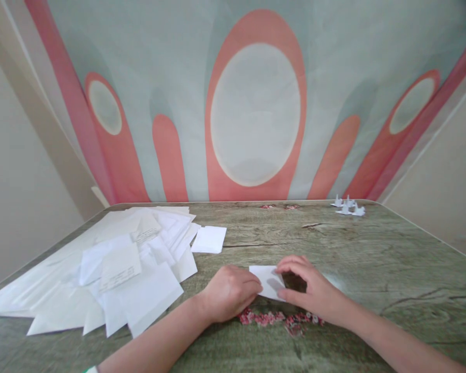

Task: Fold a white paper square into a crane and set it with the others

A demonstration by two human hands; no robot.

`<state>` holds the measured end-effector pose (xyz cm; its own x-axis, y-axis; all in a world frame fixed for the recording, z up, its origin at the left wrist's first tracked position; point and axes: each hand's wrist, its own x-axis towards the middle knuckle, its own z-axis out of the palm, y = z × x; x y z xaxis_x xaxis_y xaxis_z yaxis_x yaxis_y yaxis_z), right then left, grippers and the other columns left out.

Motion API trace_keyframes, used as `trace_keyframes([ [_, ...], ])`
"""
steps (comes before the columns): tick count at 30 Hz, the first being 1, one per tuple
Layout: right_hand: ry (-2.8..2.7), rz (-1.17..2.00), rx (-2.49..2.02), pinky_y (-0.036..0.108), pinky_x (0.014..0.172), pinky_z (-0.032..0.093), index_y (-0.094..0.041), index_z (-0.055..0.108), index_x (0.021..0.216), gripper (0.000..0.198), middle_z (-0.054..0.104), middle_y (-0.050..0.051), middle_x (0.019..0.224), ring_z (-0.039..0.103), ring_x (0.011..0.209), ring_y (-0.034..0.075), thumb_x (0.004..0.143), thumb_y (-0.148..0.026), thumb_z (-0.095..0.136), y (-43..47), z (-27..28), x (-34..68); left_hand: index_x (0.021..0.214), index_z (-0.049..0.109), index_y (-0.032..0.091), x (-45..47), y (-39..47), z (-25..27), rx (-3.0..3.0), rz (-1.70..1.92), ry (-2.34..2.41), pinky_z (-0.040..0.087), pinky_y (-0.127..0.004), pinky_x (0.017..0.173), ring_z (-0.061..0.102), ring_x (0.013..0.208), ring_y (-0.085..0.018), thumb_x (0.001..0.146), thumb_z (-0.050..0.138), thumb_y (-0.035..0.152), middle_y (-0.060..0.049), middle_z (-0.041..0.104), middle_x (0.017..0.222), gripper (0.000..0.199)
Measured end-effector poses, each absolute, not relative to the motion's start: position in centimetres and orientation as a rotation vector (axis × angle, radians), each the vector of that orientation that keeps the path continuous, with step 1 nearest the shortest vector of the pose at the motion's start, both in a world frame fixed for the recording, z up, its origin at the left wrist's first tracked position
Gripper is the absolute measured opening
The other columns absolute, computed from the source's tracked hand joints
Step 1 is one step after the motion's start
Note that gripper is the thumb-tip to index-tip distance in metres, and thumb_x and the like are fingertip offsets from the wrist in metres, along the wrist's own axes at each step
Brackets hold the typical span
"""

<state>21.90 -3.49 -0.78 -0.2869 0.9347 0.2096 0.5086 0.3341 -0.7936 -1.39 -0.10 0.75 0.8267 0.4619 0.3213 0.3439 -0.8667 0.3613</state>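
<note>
A small white sheet of paper (270, 284) lies on the table between my two hands. My left hand (231, 291) rests over its left edge, fingers bent together and closed on the paper. At the right edge, my right hand (308, 284) curves its thumb and fingers apart, with the fingertips at the upper and lower right corners of the sheet. Part of the paper's left side is hidden under my left fingers. Behind it, to the left, lies a small stack of square white paper (209, 240).
A large loose pile of white papers (155, 295) spreads over the left side of the wood-patterned table (373, 259). Several small folded white paper figures (347, 205) stand at the back right. A patterned backdrop (256, 114) rises behind the table's far edge.
</note>
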Motion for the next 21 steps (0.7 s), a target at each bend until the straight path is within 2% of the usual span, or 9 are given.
trace_keyframes([
  [3,-2.091,0.834,-1.190,0.036,0.085,0.038,-0.023,0.062,0.100,0.040,0.057,0.006,0.102,0.049,0.098,0.024,0.065,-0.039,0.072,-3.9,-0.3,21.9,0.093,0.063,0.018,-1.6,-0.2,0.9,2.797,0.440,0.613,0.042,-0.026,0.072,0.062,0.081,-0.019,0.090,0.038,0.025,-0.009,0.068,0.086,0.027],
  [7,-2.145,0.803,-1.175,0.033,0.079,0.039,-0.023,0.065,0.088,0.016,0.061,0.005,0.092,0.054,0.087,0.021,0.081,-0.035,0.057,-3.7,-0.4,21.7,0.090,0.065,0.019,-1.4,-0.5,1.4,2.726,0.421,0.684,0.042,-0.024,0.069,0.062,0.076,-0.018,0.091,0.037,0.031,-0.007,0.068,0.082,0.030],
  [9,-2.128,0.822,-1.171,0.032,0.076,0.040,-0.023,0.066,0.082,0.020,0.063,0.005,0.087,0.056,0.083,0.020,0.086,-0.033,0.049,-3.6,-0.4,21.6,0.088,0.066,0.018,-1.3,-0.4,1.6,2.641,0.469,0.713,0.042,-0.024,0.068,0.062,0.075,-0.017,0.091,0.038,0.030,-0.007,0.068,0.081,0.030],
  [13,-2.038,0.828,-1.240,0.029,0.069,0.040,-0.020,0.063,0.076,0.024,0.061,0.004,0.082,0.056,0.077,0.018,0.088,-0.032,0.045,-3.3,-0.6,21.6,0.089,0.067,0.019,-1.1,0.1,1.1,2.406,0.618,0.832,0.044,-0.022,0.068,0.062,0.072,-0.016,0.089,0.043,0.028,-0.005,0.068,0.080,0.026],
  [16,-1.981,0.765,-1.315,0.027,0.067,0.039,-0.019,0.058,0.069,0.026,0.059,0.003,0.082,0.055,0.074,0.017,0.087,-0.032,0.045,-3.0,-1.2,21.6,0.099,0.065,0.019,-1.1,0.7,0.0,2.223,0.668,0.966,0.045,-0.021,0.062,0.060,0.065,-0.015,0.085,0.048,0.027,-0.003,0.068,0.077,0.023],
  [21,-2.015,0.624,-1.389,0.026,0.061,0.037,-0.018,0.052,0.066,0.024,0.055,0.001,0.074,0.051,0.066,0.014,0.086,-0.030,0.046,-2.2,-2.1,21.3,0.106,0.061,0.018,-1.0,1.3,-0.4,2.177,0.642,1.076,0.048,-0.022,0.063,0.060,0.067,-0.013,0.080,0.053,0.022,-0.004,0.066,0.088,0.028],
])
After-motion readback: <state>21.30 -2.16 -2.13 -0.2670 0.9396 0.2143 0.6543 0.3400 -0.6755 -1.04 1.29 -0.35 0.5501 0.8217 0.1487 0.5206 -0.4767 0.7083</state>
